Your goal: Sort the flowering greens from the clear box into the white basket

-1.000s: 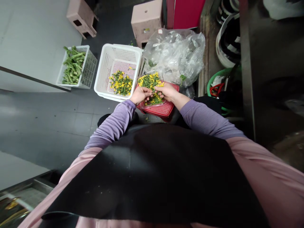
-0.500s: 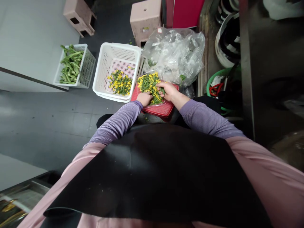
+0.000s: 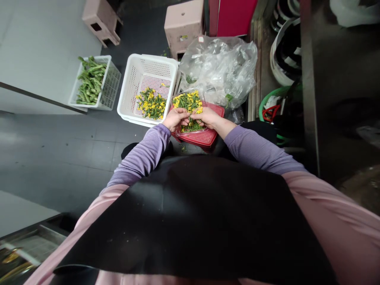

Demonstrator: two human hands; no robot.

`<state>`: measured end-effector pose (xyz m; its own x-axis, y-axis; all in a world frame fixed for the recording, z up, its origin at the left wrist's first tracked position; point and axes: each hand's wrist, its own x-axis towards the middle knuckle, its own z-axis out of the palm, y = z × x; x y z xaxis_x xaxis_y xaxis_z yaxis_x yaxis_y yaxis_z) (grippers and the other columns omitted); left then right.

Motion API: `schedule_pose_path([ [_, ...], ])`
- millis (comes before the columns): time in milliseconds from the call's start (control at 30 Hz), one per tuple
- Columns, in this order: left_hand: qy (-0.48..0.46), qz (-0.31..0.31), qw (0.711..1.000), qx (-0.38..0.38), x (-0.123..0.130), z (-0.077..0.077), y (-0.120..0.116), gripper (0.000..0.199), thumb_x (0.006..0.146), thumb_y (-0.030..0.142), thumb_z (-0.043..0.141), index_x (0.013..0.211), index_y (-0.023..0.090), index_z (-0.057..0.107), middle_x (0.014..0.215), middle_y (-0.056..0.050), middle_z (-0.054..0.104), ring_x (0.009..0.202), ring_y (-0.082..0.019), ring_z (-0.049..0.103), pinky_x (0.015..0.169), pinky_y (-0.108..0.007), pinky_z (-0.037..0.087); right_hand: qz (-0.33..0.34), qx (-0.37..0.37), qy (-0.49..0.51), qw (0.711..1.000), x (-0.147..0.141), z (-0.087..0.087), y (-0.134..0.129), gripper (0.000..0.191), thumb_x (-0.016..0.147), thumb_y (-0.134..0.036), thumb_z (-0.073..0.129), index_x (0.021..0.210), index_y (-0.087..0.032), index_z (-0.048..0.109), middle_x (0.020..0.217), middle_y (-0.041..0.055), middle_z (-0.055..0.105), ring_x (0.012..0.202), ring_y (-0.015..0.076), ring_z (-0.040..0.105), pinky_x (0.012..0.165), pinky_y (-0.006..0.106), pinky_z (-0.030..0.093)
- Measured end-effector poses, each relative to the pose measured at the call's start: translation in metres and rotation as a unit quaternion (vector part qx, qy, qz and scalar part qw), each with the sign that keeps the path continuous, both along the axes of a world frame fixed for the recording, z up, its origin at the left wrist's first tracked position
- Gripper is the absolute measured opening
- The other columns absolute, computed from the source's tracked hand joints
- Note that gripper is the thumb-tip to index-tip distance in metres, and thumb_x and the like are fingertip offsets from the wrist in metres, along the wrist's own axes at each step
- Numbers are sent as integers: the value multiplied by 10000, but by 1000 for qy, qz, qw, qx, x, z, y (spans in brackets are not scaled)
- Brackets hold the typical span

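My left hand (image 3: 176, 119) and my right hand (image 3: 207, 117) meet fingertip to fingertip over a clear plastic tray of green stems with yellow flowers (image 3: 186, 99). Both are closed in a pinch. The right one grips some green stems, partly hidden by its fingers; what the left one pinches is too small to make out. Beneath the tray is a red stool top (image 3: 204, 137). Just left of it stands a white basket (image 3: 123, 95) with more yellow-flowered stems (image 3: 151, 104) at its bottom.
A clear plastic bag (image 3: 219, 67) lies behind the tray. Farther left, a white basket (image 3: 109, 89) holds thick green stalks (image 3: 92, 81). Pink stools (image 3: 184, 24) stand at the back. At the right are a green basin (image 3: 263, 103) and a metal-edged surface (image 3: 309, 87).
My left hand has risen out of the stems and moved up and slightly left. My right hand has shifted slightly down, and the fingertips now meet.
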<state>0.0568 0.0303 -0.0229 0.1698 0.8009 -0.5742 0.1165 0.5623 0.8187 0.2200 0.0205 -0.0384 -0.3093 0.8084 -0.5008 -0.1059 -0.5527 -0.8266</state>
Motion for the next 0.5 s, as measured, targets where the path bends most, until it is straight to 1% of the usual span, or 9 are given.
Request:
schedule_pose_path([
  [100,-31,12,999,-12,1,0,-1,206,834,134,738,730,127,560,515,34,602,422,-56,566,456,-137,460,5,-16,43,999,3,0,1,219,891,14,622,744,-133,552,540,-57,496,397,25,360,363,155,234],
  [167,-21,19,1000,-11,-2,-1,-2,143,853,83,675,751,117,581,575,20,647,403,-53,555,424,-142,439,9,-35,67,997,4,2,2,217,929,9,578,762,-128,552,559,-49,510,401,21,359,370,149,236],
  [233,-3,19,1000,-13,-6,-1,-3,114,856,59,639,763,108,595,639,2,689,376,-48,529,390,-151,413,-2,-56,77,995,6,6,3,243,960,9,534,762,-133,530,550,-57,486,399,20,355,378,144,241],
  [300,-3,1,1000,-26,-9,-1,-7,93,853,60,636,773,102,610,661,-8,701,363,-48,511,375,-161,406,-15,-68,82,994,7,11,4,267,975,3,518,752,-143,503,542,-63,463,399,21,356,382,143,245],
  [400,-31,-26,999,-36,-9,1,-12,66,842,78,671,787,95,638,649,-3,690,382,-48,518,388,-162,423,-6,-69,80,994,7,16,3,266,988,-13,512,756,-142,504,545,-54,468,404,26,357,382,144,246],
  [433,-35,-23,999,-31,-8,2,-13,72,839,84,684,781,96,642,646,-1,687,392,-47,525,393,-159,425,0,-69,79,994,6,17,2,256,989,-15,506,765,-139,514,552,-47,481,407,27,358,382,145,247],
  [500,-26,3,1000,-15,-7,4,-13,92,840,92,698,764,98,648,630,4,673,405,-44,532,399,-151,421,6,-72,82,994,6,18,2,239,983,-7,492,781,-129,533,566,-38,496,409,27,359,385,143,250],
])
